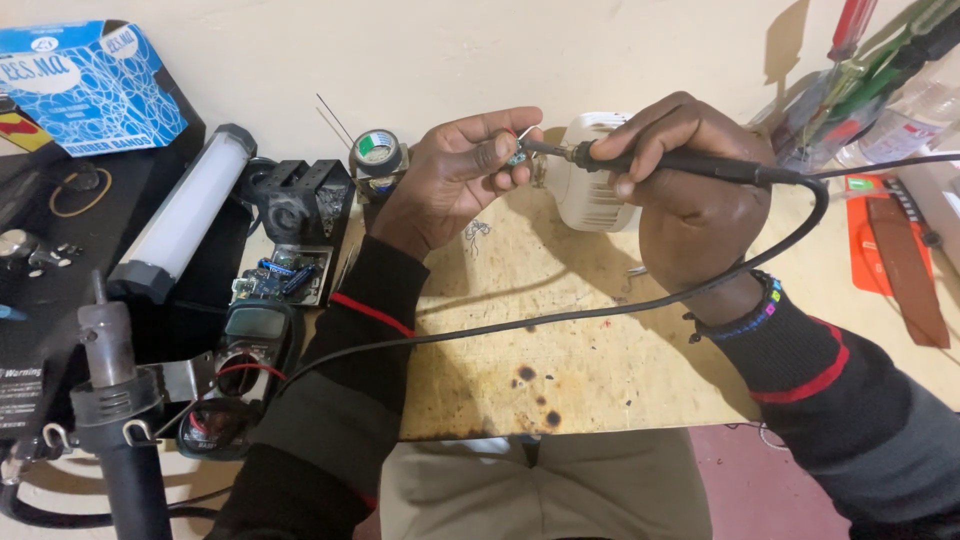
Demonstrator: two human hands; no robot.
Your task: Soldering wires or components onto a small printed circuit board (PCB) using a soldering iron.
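Nearest the lens, lower left, a hot-air handpiece (118, 400) is parked. At upper centre, a small component (517, 156) is pinched in the left hand (455, 175); the soldering iron (660, 160), gripped by the right hand (690, 190), lies horizontally, tip touching it from the right.

Colour rundown: the soldering iron (680, 160) in the right hand (690, 190) has a black handle and black cord (560, 318). Right behind both hands sits a white plastic housing (590, 180). Table (580, 350) under the hands is pale yellowish wood with dark brown burn spots. Sleeves (840, 400) are black and grey with a red stripe, and there's a multicoloured bead bracelet (760, 305) on the right wrist. Left of the left hand (450, 170): a white tube lamp (185, 215) with grey ends, and a blue box (90, 85) covered in white squiggly lines. Far right of the right hand, an orange mat (868, 240) with a brown strip (908, 268) on it.
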